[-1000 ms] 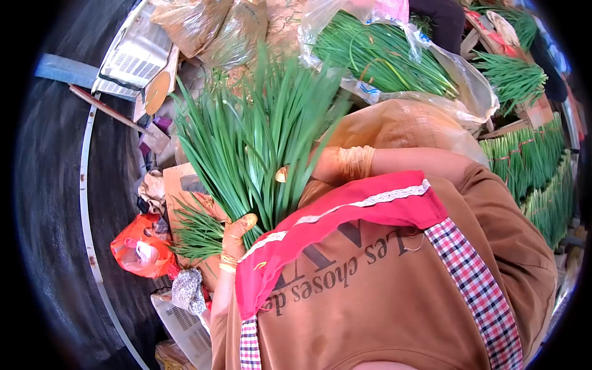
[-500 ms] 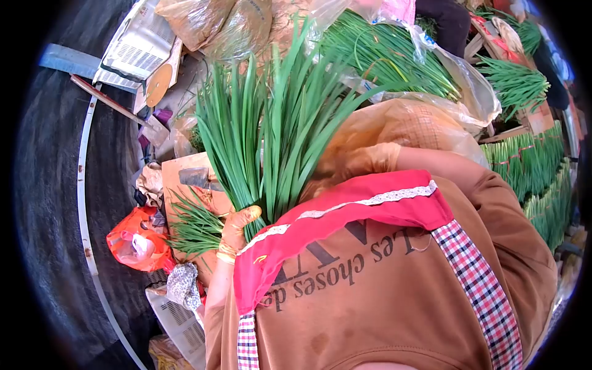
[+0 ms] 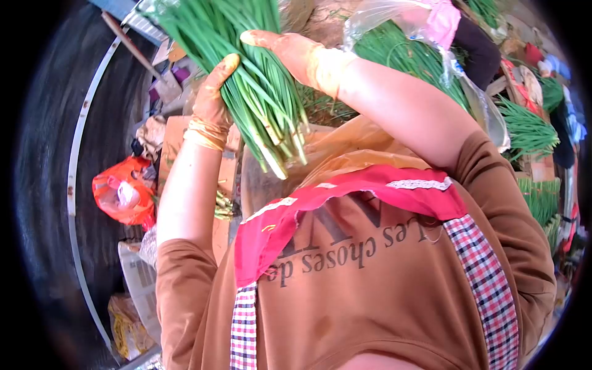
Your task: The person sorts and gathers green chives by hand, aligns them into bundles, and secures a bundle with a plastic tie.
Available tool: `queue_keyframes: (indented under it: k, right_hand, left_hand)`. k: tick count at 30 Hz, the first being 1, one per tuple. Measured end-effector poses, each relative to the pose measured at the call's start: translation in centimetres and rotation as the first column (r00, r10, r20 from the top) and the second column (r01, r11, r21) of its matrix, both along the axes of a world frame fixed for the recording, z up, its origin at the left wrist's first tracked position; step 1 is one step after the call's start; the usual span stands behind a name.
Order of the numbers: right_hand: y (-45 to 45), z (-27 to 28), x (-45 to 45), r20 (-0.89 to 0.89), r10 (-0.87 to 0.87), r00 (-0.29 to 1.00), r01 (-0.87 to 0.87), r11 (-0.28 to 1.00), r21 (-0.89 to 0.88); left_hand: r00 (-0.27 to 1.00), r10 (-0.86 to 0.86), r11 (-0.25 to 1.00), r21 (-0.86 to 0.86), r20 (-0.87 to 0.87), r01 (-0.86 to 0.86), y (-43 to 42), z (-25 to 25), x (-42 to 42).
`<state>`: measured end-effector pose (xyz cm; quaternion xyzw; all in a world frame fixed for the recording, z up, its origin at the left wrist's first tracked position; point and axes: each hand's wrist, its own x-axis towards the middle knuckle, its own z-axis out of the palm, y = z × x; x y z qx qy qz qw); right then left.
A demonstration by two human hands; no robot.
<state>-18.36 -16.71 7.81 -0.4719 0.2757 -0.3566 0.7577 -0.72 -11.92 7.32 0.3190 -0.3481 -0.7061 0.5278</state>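
Observation:
A thick bunch of Chinese chives (image 3: 262, 92) is held out in front of me, leaves pointing up and away, pale cut stalk ends hanging toward my chest. My left hand (image 3: 213, 98), in an orange-tinted glove, is wrapped round the left side of the bunch with the thumb on top. On the other side my right hand (image 3: 299, 55), gloved the same way, presses against the leaves with its thumb across them. Its remaining fingers are hidden behind the bunch. Below the stalks lies a crumpled orange-brown plastic sheet (image 3: 364, 145) beside my red apron edge (image 3: 345, 179).
A clear plastic bag (image 3: 499, 123) of loose chives (image 3: 394, 52) lies ahead to the right. Tied bundles (image 3: 536, 197) are stacked at far right, below another bunch (image 3: 524, 126). On the left are an orange-red bag (image 3: 145, 213) and cardboard (image 3: 172, 139). A person's dark-clothed leg (image 3: 481, 52) shows behind.
The bunch has moved up and away from my apron, its stalk ends now exposed. My right hand has come from low beside the apron onto the bunch.

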Motion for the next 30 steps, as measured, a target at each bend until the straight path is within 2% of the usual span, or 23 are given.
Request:
queue_keyframes:
  k: [1, 2, 3, 4, 6, 7, 8, 9, 11, 13, 15, 16, 17, 19, 21, 23, 26, 27, 29, 30]
  right_hand:
    - [-0.4, 0.9, -0.5, -0.059, 0.014, 0.998, -0.015, 1.0, -0.005]
    - [0.1, 1.1, -1.3, -0.036, 0.054, 0.998, -0.052, 0.997, 0.061]
    - [-0.2, -0.3, -1.8, 0.029, 0.072, 0.997, -0.073, 0.995, 0.065]
    - [-0.2, -1.6, -2.1, 0.096, 0.093, 0.991, -0.1, 0.993, 0.068]
    - [1.2, -3.8, -3.4, 0.093, 0.101, 0.991, -0.104, 0.994, 0.031]
    - [3.2, -3.3, -3.8, 0.217, 0.14, 0.966, -0.183, 0.963, 0.197]
    - [4.3, -3.9, -4.3, 0.312, 0.168, 0.935, -0.253, 0.934, 0.254]
    - [5.2, -4.3, -4.7, 0.407, 0.19, 0.893, -0.327, 0.896, 0.3]
    - [6.1, -4.5, -4.9, 0.525, 0.151, 0.838, -0.35, 0.887, 0.303]
    - [6.5, -4.2, -4.8, 0.447, 0.12, 0.886, -0.208, 0.966, 0.152]
    - [7.4, -2.5, -4.9, 0.197, 0.057, 0.979, -0.066, 0.997, 0.041]
    - [7.7, -1.8, -4.9, 0.071, 0.006, 0.997, -0.004, 1.0, -0.024]
    - [7.5, -1.8, -4.9, -0.01, 0.031, 0.999, -0.03, 0.999, 0.02]
    - [6.7, -1.7, -5.2, 0.069, 0.181, 0.981, -0.176, 0.982, -0.067]
    - [6.8, -3.5, -5.3, 0.19, 0.18, 0.965, -0.167, 0.982, -0.083]
    - [7.6, -4.5, -5.0, 0.247, 0.068, 0.967, -0.089, 0.993, 0.076]
    - [7.6, -4.1, -4.4, 0.238, 0.125, 0.963, -0.164, 0.975, 0.152]
    - [6.9, -5.5, -4.0, 0.173, 0.123, 0.977, -0.142, 0.985, 0.1]
    - [7.4, -2.6, -2.4, 0.222, 0.179, 0.958, -0.212, 0.968, 0.134]
    - [7.6, -1.0, -1.1, 0.181, 0.22, 0.959, -0.241, 0.965, 0.107]
  left_hand:
    - [0.997, -0.027, 0.998, -0.058, -0.068, 0.023, -0.4, -0.7, -0.6]
    - [0.99, -0.087, 0.993, -0.086, -0.114, 0.077, -0.7, -1.9, -0.5]
    - [0.94, -0.232, 0.973, -0.062, -0.252, 0.223, 0.7, -1.3, -1.9]
    - [0.956, -0.199, 0.98, -0.058, -0.214, 0.191, 1.4, -2.3, -2.2]
    - [0.968, -0.165, 0.986, -0.026, -0.189, 0.163, 3.5, -3.8, -2.7]
    - [0.966, -0.169, 0.985, -0.012, -0.194, 0.17, 4.8, -4.1, -3.0]
    - [0.967, -0.136, 0.99, 0.004, -0.217, 0.14, 5.2, -4.4, -3.3]
    - [0.966, -0.1, 0.994, 0.019, -0.239, 0.107, 5.5, -4.6, -3.4]
    - [0.928, -0.201, 0.973, 0.049, -0.313, 0.228, 5.4, -3.7, -3.0]
    - [0.965, -0.133, 0.983, 0.096, -0.225, 0.158, 5.8, -2.3, -3.6]
    - [0.994, -0.019, 0.993, 0.11, -0.11, 0.031, 6.7, -0.7, -5.0]
    - [0.991, -0.038, 0.985, 0.163, -0.13, 0.06, 6.8, -0.5, -5.2]
    - [0.997, -0.067, 0.988, 0.136, -0.031, 0.071, 6.7, -0.7, -4.9]
    - [0.942, 0.144, 0.989, -0.066, 0.304, -0.13, 7.5, -0.1, -5.3]
    - [0.994, 0.101, 0.989, 0.115, -0.037, -0.096, 7.7, -1.7, -3.9]
    - [0.959, 0.249, 0.961, 0.16, -0.134, -0.227, 8.5, -1.9, -4.7]
    - [0.939, 0.297, 0.949, 0.166, -0.175, -0.269, 8.9, -3.1, -4.0]
    - [0.944, 0.295, 0.953, 0.122, -0.146, -0.279, 9.2, -2.7, -4.0]
    - [0.928, 0.309, 0.951, 0.068, -0.207, -0.301, 9.5, -1.2, -4.2]
    - [0.922, 0.329, 0.944, 0.05, -0.207, -0.326, 9.7, -1.0, -3.4]
